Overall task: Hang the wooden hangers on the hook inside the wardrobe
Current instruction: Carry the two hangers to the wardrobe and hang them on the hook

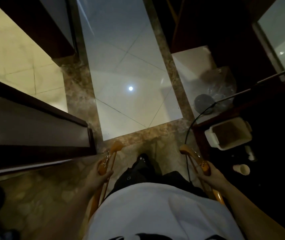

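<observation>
1. Far left: dark brown wooden panels with a pale edge [34,129], well out past the left fingers. Could be wardrobe or door fronts, cannot tell. No hook visible anywhere.
2. Left hand [100,175]: fingers closed round the middle of an orange-brown wooden hanger with a metal hook [109,158]. One hanger end sticks forward beyond the fingertips, the other runs back beside the white shirt [155,205]. One hanger here, as far as I can see.
3. Centre: glossy pale tiled floor with a brown marble border strip [129,92], ahead of both sets of fingers. A dark-trousered leg and shoe [143,163] lies between the two hands.
4. Right hand [209,177]: fingers clamped on a second orange-brown wooden hanger [198,160], held the same way, front end curving forward past the fingertips. A thin black cable [190,129] crosses just beside it.
5. Right of the right fingers: one white rectangular plastic bin with a brown inside [228,135], one small pale cylindrical cup lying on its side [242,169], one clear crumpled plastic bag with a dark round thing [216,94] further ahead.
6. Count: two hangers, two hands, one hanger each.
7. Progress: judged early. Both hangers are in hand, carried low at hip level, none hung. Left to do: reach the wardrobe hook, hang both.
</observation>
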Demonstrator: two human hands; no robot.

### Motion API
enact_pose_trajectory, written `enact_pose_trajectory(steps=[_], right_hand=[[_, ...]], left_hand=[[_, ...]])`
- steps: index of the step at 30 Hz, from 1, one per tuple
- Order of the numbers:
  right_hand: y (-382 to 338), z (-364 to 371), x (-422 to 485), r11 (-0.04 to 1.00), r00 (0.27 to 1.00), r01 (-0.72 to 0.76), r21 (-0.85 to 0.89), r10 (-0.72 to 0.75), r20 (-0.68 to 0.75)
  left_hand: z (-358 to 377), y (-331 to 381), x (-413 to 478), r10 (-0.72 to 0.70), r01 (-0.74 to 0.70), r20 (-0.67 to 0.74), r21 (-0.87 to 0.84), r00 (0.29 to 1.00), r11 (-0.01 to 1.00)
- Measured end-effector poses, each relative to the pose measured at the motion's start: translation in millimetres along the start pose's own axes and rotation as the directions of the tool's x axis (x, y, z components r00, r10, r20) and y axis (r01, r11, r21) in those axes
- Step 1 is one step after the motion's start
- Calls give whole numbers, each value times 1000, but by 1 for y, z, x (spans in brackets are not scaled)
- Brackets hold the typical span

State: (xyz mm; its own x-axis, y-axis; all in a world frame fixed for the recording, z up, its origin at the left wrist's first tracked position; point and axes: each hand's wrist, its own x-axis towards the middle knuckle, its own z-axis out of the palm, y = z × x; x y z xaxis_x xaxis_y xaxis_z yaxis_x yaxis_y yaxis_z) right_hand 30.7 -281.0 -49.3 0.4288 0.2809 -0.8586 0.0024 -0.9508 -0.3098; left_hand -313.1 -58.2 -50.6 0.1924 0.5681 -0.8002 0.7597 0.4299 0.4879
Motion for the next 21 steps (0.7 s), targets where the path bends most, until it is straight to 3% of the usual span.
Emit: enact_pose_trajectory(steps=[6,13,21], right_hand=[[-57,-9,24,997,999,-32,77,33,-4],[-122,-43,61,1000,1000,12,14,-13,28],[-238,-105,131,999,999,26,-25,-26,22]], left_hand=[[-27,50,43,-2,1,-24,-18,1000,1000],[-51,122,91,32,-38,-76,-75,997,996],[-55,194,125,-8,3,-171,-26,985,1000]])
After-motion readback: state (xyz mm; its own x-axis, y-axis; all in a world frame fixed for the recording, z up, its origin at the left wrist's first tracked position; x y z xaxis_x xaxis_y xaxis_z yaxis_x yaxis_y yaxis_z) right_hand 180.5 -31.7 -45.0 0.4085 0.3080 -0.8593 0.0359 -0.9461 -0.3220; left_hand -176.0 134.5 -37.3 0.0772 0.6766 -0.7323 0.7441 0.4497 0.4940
